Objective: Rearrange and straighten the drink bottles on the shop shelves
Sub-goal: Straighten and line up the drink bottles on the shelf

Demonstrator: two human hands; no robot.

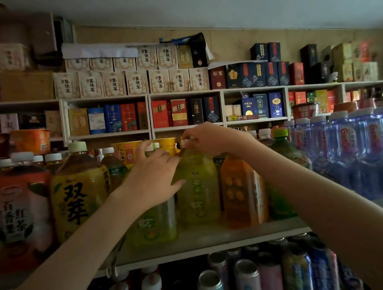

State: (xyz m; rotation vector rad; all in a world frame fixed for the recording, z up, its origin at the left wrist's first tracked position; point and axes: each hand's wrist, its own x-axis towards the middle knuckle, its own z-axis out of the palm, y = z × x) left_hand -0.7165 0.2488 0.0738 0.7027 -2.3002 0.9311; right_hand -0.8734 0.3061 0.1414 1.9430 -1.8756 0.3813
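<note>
A yellow-green drink bottle (197, 188) stands upright on the white shelf (202, 237), between a second green bottle (154, 222) on its left and an orange bottle (242, 193) on its right. My right hand (210, 140) pinches the cap of the yellow-green bottle from above. My left hand (152, 174) lies against that bottle's left shoulder, fingers spread, and covers the top of the second green bottle. Whether the left hand grips either bottle is unclear.
Large yellow tea bottle (79, 187) and red tea bottle (21, 211) stand at left. A dark green bottle (288, 158) and packs of water bottles (355, 152) fill the right. Cans and bottles (245, 273) sit on the shelf below. Boxed goods (132, 81) line the upper shelves.
</note>
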